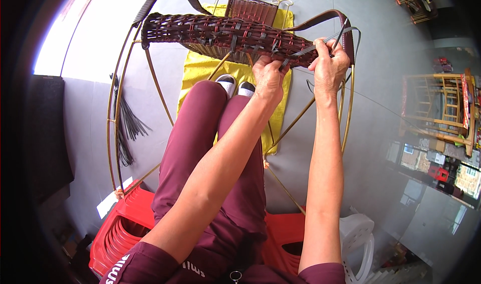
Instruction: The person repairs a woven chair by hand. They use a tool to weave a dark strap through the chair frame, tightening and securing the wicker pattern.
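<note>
Head camera looks down on a dark brown woven panel (225, 33) stretched across the top of a round gold metal frame (114, 128), straight ahead of the seated person and above their knees. Both hands work at its right end. Left hand (269, 75) is curled, fingers pressed against the weave's lower edge. Right hand (329, 63), just beside it, pinches a dark strip (334, 39) that runs up from the panel's end.
</note>
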Motion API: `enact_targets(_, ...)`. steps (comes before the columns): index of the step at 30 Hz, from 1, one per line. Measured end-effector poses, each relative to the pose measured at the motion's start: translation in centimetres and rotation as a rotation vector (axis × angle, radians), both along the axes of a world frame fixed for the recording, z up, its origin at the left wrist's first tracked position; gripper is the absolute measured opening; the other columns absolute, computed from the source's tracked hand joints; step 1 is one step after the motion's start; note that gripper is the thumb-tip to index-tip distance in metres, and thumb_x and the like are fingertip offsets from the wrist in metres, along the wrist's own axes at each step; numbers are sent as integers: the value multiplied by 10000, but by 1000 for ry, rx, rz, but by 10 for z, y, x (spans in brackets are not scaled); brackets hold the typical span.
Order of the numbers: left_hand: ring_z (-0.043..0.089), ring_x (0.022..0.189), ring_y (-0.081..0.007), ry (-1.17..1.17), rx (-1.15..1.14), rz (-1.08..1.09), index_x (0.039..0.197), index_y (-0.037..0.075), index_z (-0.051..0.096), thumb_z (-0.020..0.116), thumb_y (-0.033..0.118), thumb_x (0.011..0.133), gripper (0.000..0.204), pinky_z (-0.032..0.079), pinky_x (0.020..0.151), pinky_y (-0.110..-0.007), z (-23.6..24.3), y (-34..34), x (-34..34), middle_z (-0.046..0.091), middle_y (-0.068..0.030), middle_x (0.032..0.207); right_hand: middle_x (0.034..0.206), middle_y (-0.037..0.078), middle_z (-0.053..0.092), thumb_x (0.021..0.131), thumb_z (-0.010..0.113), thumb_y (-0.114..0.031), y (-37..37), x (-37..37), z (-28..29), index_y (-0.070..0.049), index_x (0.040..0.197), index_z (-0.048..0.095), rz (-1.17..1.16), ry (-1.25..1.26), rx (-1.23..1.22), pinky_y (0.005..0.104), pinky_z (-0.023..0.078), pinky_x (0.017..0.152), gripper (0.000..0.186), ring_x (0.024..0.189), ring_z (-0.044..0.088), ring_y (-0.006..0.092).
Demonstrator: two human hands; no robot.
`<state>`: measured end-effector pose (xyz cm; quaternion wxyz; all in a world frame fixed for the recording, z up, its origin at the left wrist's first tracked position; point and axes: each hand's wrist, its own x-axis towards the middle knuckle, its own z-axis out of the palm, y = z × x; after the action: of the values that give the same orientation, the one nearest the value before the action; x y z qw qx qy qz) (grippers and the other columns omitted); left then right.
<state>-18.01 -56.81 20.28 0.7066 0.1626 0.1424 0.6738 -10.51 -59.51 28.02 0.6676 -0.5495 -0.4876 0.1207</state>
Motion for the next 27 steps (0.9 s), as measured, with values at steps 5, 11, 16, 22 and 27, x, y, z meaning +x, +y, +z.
enact_targets(5,566,823,-153,11,0,-1,893,32,561,416,-99,734,252,472,700,-294,-1,-2,-2,584,-41,919,540,33,511,797,567,-110,0,2,-2,17,732,563,-7,-29,-2,234,358,340,143,359,458,93)
enact_targets(11,557,848,-169,-88,39,-48,901,32,555,422,-118,738,258,443,773,-312,0,-5,-10,575,-56,946,539,39,509,795,567,-108,1,-1,0,14,729,561,-9,-31,21,243,358,339,139,358,459,95)
enact_targets(16,511,932,-166,-60,99,-113,998,45,516,449,-91,756,286,390,824,-306,-5,-6,-19,553,-58,1009,558,2,498,805,600,-161,-7,-8,2,-20,764,573,0,63,-34,210,292,378,150,368,399,64)
enact_targets(22,553,843,-137,-135,99,-58,952,21,508,424,-141,716,299,418,729,-230,-2,-9,-23,577,-61,918,761,44,554,722,659,-8,-36,-34,-31,-8,837,608,-296,-300,231,263,435,560,126,620,523,134)
enact_targets(27,534,903,-165,-64,141,-107,1006,20,476,448,-118,744,298,416,785,-269,-27,4,-29,560,-84,975,793,84,531,675,649,16,-22,-52,-33,-39,889,606,-130,-720,133,321,468,617,225,699,572,249)
